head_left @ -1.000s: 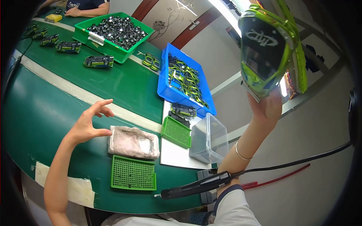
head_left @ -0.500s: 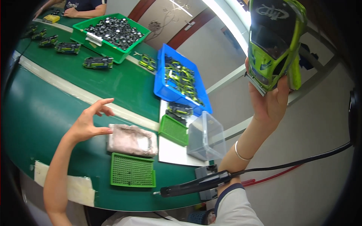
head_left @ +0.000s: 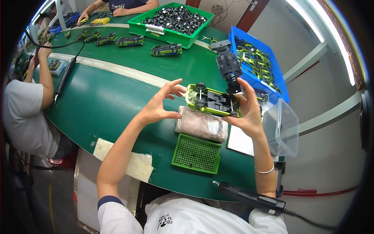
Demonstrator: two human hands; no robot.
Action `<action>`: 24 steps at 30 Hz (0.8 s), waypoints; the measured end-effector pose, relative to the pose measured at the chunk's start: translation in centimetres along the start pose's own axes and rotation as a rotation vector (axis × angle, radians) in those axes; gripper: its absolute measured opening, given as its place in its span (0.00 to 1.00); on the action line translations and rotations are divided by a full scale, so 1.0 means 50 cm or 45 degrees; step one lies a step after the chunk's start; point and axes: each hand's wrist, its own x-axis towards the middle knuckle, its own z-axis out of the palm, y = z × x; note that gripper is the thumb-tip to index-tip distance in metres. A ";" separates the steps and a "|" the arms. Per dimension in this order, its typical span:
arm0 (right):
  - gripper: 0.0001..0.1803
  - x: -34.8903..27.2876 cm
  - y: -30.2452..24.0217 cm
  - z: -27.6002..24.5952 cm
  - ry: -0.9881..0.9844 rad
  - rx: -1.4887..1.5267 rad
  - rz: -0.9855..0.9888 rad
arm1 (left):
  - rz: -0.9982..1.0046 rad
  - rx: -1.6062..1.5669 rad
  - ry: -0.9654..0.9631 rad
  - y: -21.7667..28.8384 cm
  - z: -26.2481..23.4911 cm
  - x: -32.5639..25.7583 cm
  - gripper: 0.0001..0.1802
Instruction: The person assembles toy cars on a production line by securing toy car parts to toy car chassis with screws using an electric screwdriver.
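"So, where does the head view put the toy car point(head_left: 213, 100)?"

"At the far edge of the pinkish padded block point(head_left: 202, 124), overlapping it; whether the two touch cannot be told. The belly faces the camera, showing wheels and a dark interior."

"And its long axis?"

"Roughly left to right, dipping slightly toward the right. The rounded yellow-green end points at the person's left hand point(head_left: 155, 110); the opposite end sits in the right hand point(head_left: 250, 116). Which end is the nose cannot be told."

"How do the hands stand?"

"The right is partly closed round its end of the car, thumb at the near edge, index finger raised past the far one. The left curves wide like a C, nothing in it, fingertips near the car."

"What about the black chassis plate point(head_left: 228, 66)?"

"Its long axis runs steeply upward, top leaning left, crossing the car's direction. The lower end is right beside the right index fingertip; whether that hand grips it cannot be told."

"Anything closer to the person?"

"A green perforated tray point(head_left: 196, 154) lies just nearer than the block, and a black power screwdriver point(head_left: 250, 197) beside the right forearm points up and left."
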 end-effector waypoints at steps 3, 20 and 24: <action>0.51 -0.029 0.033 0.024 0.012 -0.113 0.094 | 0.045 -0.038 0.019 0.001 0.006 0.002 0.58; 0.49 -0.035 0.114 0.087 -0.131 -0.096 0.125 | -0.071 0.444 0.021 0.027 0.030 0.000 0.53; 0.46 -0.030 0.139 0.067 0.052 0.291 0.105 | -0.127 0.459 0.153 0.024 -0.002 -0.011 0.53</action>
